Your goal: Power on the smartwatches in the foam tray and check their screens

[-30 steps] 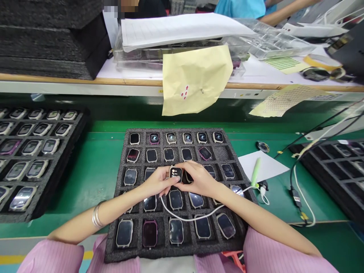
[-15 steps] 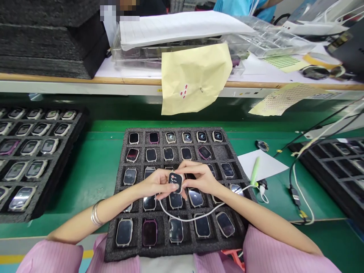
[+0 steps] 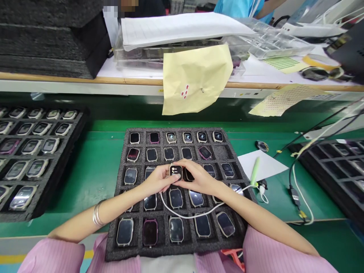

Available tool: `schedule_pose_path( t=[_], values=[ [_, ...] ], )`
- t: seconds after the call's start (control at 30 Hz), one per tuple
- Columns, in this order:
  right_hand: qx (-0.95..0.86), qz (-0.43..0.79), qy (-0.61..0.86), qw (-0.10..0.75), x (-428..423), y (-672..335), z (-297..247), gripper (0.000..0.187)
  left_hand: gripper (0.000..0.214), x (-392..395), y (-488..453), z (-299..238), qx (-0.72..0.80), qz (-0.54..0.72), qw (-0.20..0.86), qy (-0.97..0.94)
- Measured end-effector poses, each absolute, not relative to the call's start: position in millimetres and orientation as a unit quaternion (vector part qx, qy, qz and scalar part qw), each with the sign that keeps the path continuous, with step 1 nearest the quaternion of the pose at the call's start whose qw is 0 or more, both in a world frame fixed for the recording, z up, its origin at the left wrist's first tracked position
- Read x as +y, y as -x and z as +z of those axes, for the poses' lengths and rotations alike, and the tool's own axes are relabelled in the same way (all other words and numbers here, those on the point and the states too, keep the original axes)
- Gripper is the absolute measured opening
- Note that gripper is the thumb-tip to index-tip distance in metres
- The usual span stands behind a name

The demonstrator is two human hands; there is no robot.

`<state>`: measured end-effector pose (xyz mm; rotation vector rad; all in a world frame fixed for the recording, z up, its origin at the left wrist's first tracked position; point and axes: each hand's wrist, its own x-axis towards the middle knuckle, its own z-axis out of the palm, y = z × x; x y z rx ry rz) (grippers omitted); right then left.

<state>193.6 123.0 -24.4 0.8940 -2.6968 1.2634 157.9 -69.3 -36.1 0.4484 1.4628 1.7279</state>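
A smartwatch [image 3: 175, 171] without a strap, its screen lit with a menu list, is held above the middle of a black foam tray [image 3: 162, 251]. My left hand [image 3: 156, 179] grips its left side, with the thumb on the lower screen. My right hand [image 3: 200, 178] pinches it from the right, fingers at the upper and lower edges. From under my left hand a white cable [image 3: 187, 217] loops across the tray to the right; its near end is hidden. Several watches with mostly dark screens lie in the tray's pockets, some covered by my hands.
More watch trays stand at the left [image 3: 42, 193] and right [image 3: 327, 174]. A green pen [image 3: 255, 169] lies on white paper [image 3: 271, 167]. Black and white cables [image 3: 295, 195] hang at the right. Above, a shelf [image 3: 136, 81] carries foam blocks [image 3: 51, 41] and clear plastic trays [image 3: 281, 41].
The watch has turned more upright and moved slightly up. Its screen list has shifted. My right fingers have closed in around its edges, and my left hand has risen a little.
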Motion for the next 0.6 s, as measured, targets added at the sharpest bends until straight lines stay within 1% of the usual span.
schedule_pose_path(
  t=[0.17, 0.43, 0.6],
  values=[
    [-0.882, 0.378, -0.28, 0.03, 121, -196, -26, 0.04, 0.045, -70, -159, -41, 0.587, 0.681, 0.399, -0.183],
    [-0.889, 0.356, -0.286, 0.037, 122, -197, -27, 0.04, 0.045, -70, -159, -44, 0.596, 0.672, 0.397, -0.189],
    [-0.893, 0.336, -0.295, 0.058, 119, -196, -22, 0.037, 0.044, -69, -160, -50, 0.604, 0.669, 0.389, -0.189]
  ],
)
